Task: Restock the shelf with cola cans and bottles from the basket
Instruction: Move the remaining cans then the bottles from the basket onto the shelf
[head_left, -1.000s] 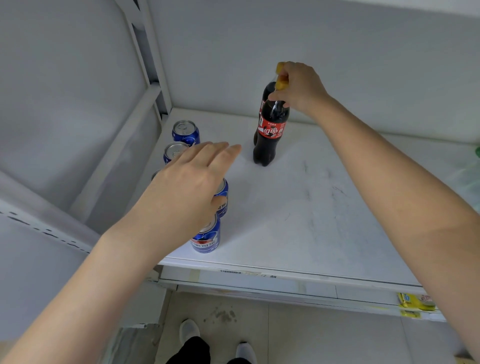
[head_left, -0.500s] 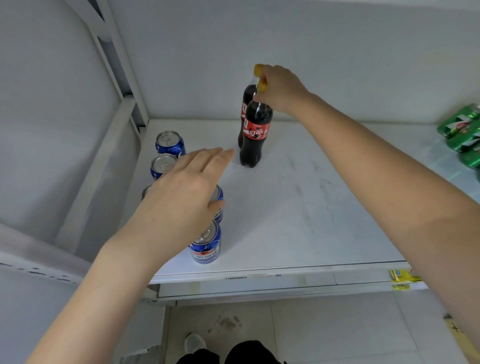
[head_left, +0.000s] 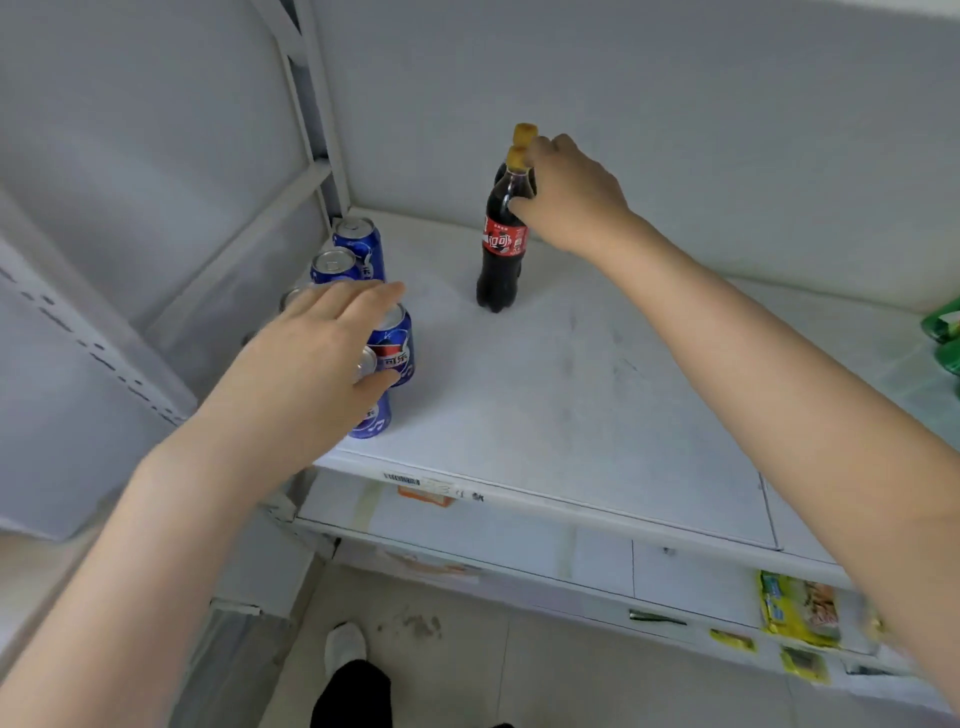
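Two cola bottles stand upright near the back wall of the white shelf (head_left: 597, 415), one straight behind the other. The front bottle (head_left: 501, 249) carries a red label with white characters too blurred to read and a yellow cap; of the rear bottle (head_left: 524, 134) little more than its yellow cap shows. The right hand (head_left: 571, 192) is against the front bottle's neck and shoulder, thumb on the dark plastic just under the cap; whether the fingers wrap fully round it cannot be told.

Blue cans line the shelf's left edge from the back corner toward the front lip. The rearmost can (head_left: 361, 244) and the second can (head_left: 336, 266) show silver tops and blue sides with white marks that cannot be read. A can nearer the front (head_left: 395, 348) bears a red, white and blue round emblem with small white characters. The front can (head_left: 371, 415) stands just inside the front edge, mostly covered. The left hand (head_left: 317, 364) hovers flat over these front cans, fingers spread and loose, gripping nothing.

The middle and right of the shelf lie bare and scuffed, up to green packages (head_left: 943, 332) at the right edge. A barcode strip (head_left: 402, 479) runs along the front lip. Yellow packets (head_left: 800, 613) sit on a lower level.
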